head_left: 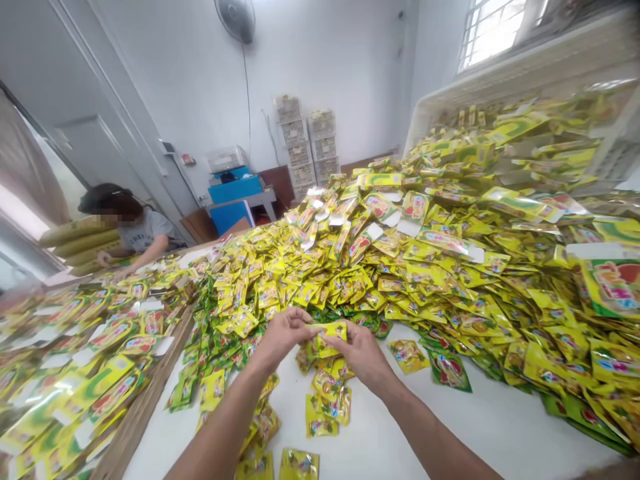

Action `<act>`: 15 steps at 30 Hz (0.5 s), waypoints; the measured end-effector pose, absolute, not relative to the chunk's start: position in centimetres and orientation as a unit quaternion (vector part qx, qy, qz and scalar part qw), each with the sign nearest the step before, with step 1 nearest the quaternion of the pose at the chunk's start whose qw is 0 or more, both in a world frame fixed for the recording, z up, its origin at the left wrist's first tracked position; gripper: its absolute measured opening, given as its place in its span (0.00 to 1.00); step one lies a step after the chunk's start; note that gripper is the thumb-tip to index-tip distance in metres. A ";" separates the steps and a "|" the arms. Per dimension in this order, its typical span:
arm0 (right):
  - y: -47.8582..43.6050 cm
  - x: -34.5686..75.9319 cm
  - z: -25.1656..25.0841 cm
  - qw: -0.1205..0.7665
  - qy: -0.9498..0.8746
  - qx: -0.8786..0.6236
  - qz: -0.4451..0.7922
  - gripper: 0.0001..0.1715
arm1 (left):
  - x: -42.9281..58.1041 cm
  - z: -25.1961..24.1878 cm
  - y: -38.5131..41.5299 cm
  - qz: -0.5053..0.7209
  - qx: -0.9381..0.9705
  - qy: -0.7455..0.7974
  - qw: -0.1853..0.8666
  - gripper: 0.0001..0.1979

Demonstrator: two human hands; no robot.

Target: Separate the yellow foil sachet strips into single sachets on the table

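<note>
Left hand (283, 333) and right hand (361, 350) together pinch one yellow sachet (331, 331) above white table (475, 420), loose sachets (327, 400) beneath, big pile (425, 267) behind.

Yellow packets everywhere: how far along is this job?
Barely begun, it seems. A few small packets lie apart on the white table below the hands. The left hand and right hand hold one yellow packet between them. The huge heap behind remains to do.
</note>
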State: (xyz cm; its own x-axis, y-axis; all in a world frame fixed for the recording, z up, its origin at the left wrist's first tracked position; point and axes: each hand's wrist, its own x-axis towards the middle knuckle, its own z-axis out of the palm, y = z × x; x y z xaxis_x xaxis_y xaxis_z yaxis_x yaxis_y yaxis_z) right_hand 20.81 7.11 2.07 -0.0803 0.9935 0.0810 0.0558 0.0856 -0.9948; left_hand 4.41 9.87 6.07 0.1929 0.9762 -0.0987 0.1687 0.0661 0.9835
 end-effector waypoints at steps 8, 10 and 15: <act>7.1 20.8 2.1 0.436 -0.598 -0.572 0.354 0.09 | 12.1 12.4 20.1 0.430 0.699 0.558 0.124 0.29; 7.1 20.9 2.0 0.446 -0.596 -0.563 0.359 0.08 | 13.9 12.4 21.6 0.442 0.701 0.546 0.124 0.20; 7.3 22.0 2.5 0.498 -0.572 -0.536 0.370 0.12 | 11.9 11.5 20.7 0.465 0.665 0.543 0.217 0.05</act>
